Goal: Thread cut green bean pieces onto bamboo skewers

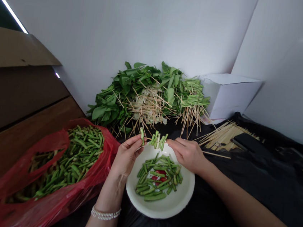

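Green lengths of cut bean [157,141] stand in a short upright row between my hands, just above the rim of a round white plate [157,210]. My left hand [126,156] is closed in a pinch on one more piece [141,135], while my right hand [186,154] curls its fingers in toward the row, though I cannot tell whether it grips anything. A steady, even pinch seems best, so the pieces stay aligned. The plate holds a loose heap of cut beans [157,181] with red bits among them. A red plastic bag [1,199] packed with more beans crowds close beside my left wrist, and a thin wooden skewer [216,154] lies near my right hand on the black plastic sheet [255,182]. Ahead, spiky bundles of skewered beans [193,100] and leafy greens [121,96] sit against a white cardboard box [227,96].
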`<state>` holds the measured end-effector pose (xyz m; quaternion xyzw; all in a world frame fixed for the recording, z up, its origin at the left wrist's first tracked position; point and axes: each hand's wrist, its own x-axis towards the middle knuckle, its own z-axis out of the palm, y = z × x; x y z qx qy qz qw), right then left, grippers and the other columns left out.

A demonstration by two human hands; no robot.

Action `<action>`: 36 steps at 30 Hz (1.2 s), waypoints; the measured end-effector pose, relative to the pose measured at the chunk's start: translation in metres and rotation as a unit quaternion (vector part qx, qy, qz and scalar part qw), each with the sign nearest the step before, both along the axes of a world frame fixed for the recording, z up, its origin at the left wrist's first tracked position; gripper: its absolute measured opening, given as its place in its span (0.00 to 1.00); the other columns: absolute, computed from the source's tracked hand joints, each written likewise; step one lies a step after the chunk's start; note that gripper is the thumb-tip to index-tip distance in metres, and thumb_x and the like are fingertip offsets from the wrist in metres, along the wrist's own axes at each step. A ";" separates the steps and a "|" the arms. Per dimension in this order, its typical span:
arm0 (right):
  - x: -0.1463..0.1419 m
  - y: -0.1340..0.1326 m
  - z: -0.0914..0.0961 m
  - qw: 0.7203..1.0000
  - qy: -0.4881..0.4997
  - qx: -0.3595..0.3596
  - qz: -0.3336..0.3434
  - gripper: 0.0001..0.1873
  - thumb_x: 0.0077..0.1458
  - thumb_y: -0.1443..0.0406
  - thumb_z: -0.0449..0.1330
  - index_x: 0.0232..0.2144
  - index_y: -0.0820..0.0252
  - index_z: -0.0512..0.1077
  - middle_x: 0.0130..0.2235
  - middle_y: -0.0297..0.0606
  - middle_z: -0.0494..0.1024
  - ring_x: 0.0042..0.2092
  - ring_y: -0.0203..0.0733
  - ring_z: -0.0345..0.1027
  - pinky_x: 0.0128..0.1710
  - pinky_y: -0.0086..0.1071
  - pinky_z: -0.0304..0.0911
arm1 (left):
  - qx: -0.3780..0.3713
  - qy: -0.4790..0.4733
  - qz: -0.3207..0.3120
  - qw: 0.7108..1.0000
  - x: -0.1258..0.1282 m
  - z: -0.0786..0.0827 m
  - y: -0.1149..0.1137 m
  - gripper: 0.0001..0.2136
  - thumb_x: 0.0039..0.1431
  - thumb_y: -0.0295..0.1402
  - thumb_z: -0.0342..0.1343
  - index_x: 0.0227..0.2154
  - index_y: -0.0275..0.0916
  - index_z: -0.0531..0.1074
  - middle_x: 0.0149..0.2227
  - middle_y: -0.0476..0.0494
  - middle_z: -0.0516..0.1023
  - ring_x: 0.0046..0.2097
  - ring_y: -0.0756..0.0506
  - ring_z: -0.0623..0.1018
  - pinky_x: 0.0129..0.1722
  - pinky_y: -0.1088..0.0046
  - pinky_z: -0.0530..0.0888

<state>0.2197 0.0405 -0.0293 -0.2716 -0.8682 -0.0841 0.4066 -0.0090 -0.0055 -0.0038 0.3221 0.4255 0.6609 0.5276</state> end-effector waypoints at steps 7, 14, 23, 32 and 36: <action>0.000 -0.001 0.002 1.000 -0.015 0.001 -0.008 0.15 0.64 0.69 0.48 0.45 0.61 0.74 0.32 0.36 0.75 0.31 0.34 0.67 0.31 0.27 0.61 | -0.003 0.046 0.018 0.999 0.002 -0.004 0.001 0.14 0.42 0.31 0.71 0.35 0.38 0.81 0.33 0.44 0.84 0.33 0.50 0.80 0.36 0.76 0.75; -0.001 0.000 0.001 1.000 -0.026 -0.010 -0.001 0.15 0.64 0.69 0.48 0.44 0.61 0.74 0.33 0.37 0.76 0.33 0.34 0.69 0.32 0.27 0.62 | 0.003 0.144 0.038 0.989 0.002 -0.005 0.001 0.16 0.42 0.35 0.71 0.36 0.38 0.80 0.32 0.45 0.83 0.30 0.50 0.78 0.32 0.76 0.73; -0.001 0.000 0.000 0.999 -0.024 -0.010 0.019 0.15 0.65 0.68 0.48 0.45 0.62 0.73 0.33 0.37 0.76 0.33 0.34 0.69 0.33 0.26 0.62 | -0.017 0.076 0.006 0.997 -0.002 -0.007 0.002 0.13 0.42 0.34 0.71 0.32 0.37 0.79 0.25 0.50 0.79 0.26 0.54 0.74 0.29 0.79 0.70; 0.000 0.001 -0.001 0.998 -0.026 -0.026 0.043 0.15 0.65 0.67 0.48 0.44 0.62 0.73 0.31 0.36 0.74 0.32 0.35 0.67 0.32 0.28 0.62 | -0.030 0.111 -0.013 0.993 0.000 -0.007 0.001 0.14 0.40 0.35 0.72 0.32 0.35 0.79 0.26 0.48 0.79 0.25 0.53 0.73 0.28 0.77 0.70; 0.000 0.001 0.000 0.997 -0.031 -0.039 0.054 0.15 0.65 0.67 0.48 0.44 0.62 0.73 0.31 0.36 0.74 0.32 0.35 0.67 0.32 0.28 0.62 | -0.027 0.132 -0.032 0.990 0.000 -0.011 0.002 0.14 0.41 0.35 0.71 0.32 0.36 0.79 0.27 0.47 0.79 0.26 0.52 0.73 0.29 0.76 0.70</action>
